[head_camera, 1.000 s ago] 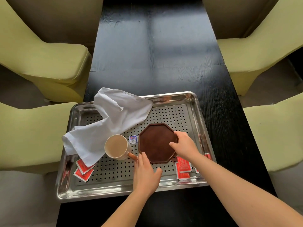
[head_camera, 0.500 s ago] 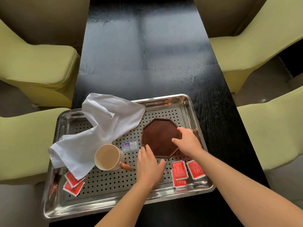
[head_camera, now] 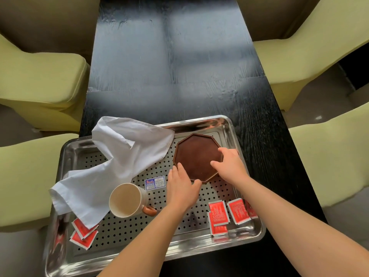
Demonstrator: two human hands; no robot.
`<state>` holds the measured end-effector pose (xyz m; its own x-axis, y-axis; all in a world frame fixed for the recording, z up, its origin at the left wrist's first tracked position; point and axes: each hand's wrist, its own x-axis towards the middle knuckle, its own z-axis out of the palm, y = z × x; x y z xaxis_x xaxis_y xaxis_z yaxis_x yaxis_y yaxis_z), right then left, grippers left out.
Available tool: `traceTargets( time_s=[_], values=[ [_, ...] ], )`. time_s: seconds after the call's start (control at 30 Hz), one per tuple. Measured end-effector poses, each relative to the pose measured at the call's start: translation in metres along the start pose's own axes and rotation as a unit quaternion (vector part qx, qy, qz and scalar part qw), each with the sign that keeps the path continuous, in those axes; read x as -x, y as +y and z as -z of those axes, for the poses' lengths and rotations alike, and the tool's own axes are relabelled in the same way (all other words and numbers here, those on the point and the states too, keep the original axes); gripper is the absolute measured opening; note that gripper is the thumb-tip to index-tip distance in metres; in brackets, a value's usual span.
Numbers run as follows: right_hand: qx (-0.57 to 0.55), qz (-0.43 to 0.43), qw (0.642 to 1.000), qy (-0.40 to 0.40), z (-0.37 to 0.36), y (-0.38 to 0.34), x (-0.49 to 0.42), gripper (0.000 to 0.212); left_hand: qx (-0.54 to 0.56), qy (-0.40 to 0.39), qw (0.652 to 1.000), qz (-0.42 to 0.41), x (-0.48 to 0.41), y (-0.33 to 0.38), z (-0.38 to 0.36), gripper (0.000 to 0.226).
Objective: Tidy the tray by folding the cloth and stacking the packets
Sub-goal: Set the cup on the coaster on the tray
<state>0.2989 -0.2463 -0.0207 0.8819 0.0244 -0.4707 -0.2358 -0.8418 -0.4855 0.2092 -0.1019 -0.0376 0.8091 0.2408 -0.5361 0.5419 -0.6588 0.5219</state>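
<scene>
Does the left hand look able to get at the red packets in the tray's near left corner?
Probably yes. The left hand touches the brown plate, holding nothing; the packets lie exposed past the cup, only a corner of the cloth overlapping one.

On the table (head_camera: 179,76), at 6 o'clock: tray (head_camera: 199,121). In tray at 10 o'clock, draped over far rim: cloth (head_camera: 123,156), trailing down to 8 o'clock onto two packets (head_camera: 82,233). At 1 o'clock: plate (head_camera: 195,154). At 7 o'clock, touching cloth: cup (head_camera: 127,199). Between cup and plate: label (head_camera: 155,182). At 4 o'clock, overlapping: other packets (head_camera: 218,213).
</scene>
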Motion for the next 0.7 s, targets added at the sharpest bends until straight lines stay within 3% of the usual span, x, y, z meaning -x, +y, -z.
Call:
traceTargets(
  time_s=[0.7],
  values=[
    [-0.031, 0.013, 0.999, 0.012, 0.004, 0.001, 0.002, 0.058, -0.021, 0.001, 1.0, 0.006, -0.012, 0.0, 0.006, 0.083]
  ],
)
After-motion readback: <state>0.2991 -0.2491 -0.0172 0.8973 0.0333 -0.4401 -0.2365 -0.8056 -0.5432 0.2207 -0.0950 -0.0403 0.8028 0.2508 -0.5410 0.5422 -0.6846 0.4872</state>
